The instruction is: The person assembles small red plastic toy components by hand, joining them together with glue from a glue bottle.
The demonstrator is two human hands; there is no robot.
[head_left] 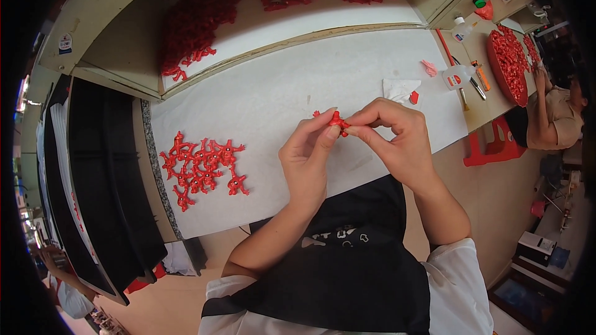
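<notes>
Pinching a small red figure (pixel 338 123) between them, the left hand (pixel 307 158) and the right hand (pixel 394 139) meet just above the middle of the view. The left hand's thumb and forefinger close on the figure from its 8 o'clock side, and the right hand's fingertips (pixel 355 129) grip it from its 3 o'clock side, so both hands are shut tight around the same piece. The figure is held over the white sheet (pixel 267 96) that covers the bench (pixel 484 118), apart from the surface as far as can be told.

At 9 o'clock from the hands, well apart, a cluster of red figures (pixel 202 167) lies flat on the sheet. At 12 o'clock, beyond the sheet's far edge, a shallow tray (pixel 124 43) holds heaps of red pieces (pixel 205 18). At 2 o'clock from the hands lies a crumpled white paper (pixel 400 90) with a small red bit on it, and farther out at the bench's edge stand a small plastic bottle (pixel 456 75) and some hand tools (pixel 478 80). At 3 o'clock in the view another person (pixel 555 118) sits beside a round tray of red pieces (pixel 509 65). A red stool (pixel 490 146) stands on the floor below the bench's edge.
</notes>
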